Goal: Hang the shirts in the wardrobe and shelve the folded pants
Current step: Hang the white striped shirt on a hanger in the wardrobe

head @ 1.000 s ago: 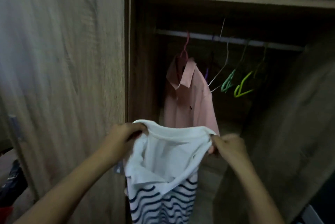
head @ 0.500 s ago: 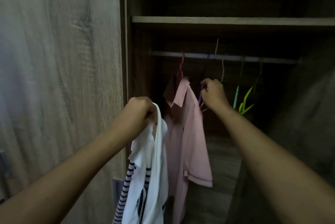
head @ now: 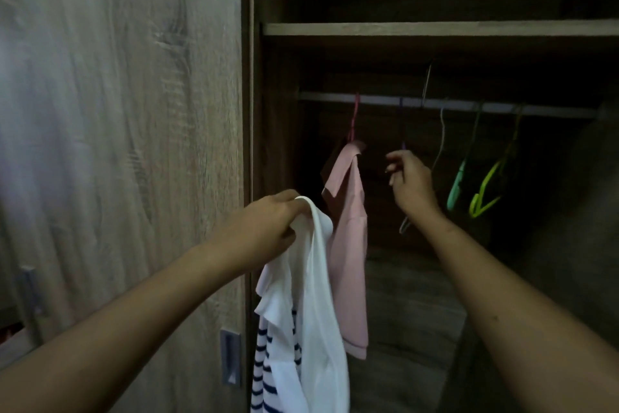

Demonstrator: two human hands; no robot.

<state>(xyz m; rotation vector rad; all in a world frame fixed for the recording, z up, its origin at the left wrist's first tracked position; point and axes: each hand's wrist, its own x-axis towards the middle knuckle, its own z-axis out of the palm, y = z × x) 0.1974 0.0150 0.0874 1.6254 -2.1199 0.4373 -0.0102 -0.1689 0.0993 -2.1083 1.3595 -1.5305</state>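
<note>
My left hand (head: 264, 228) grips the collar of a white shirt with navy stripes (head: 308, 329), which hangs down in front of the wardrobe opening. Beside it a pink polo shirt (head: 350, 245) hangs on a pink hanger from the rail (head: 536, 110). My right hand (head: 412, 183) is raised inside the wardrobe just right of the pink shirt, fingers closed on a thin hanger; a purple hook (head: 403, 144) shows just above the fingers and a pale wire loop (head: 404, 228) below the wrist. No pants are in view.
A teal hanger (head: 456, 186) and a lime-green hanger (head: 484, 193) hang bare on the rail to the right. A wooden shelf (head: 435, 29) sits above the rail. The closed wardrobe door (head: 117, 144) with a metal handle (head: 230, 359) fills the left side.
A second ago both hands held the striped shirt open. My right hand let go and reached up to the hangers; my left hand now holds the shirt alone, bunched.
</note>
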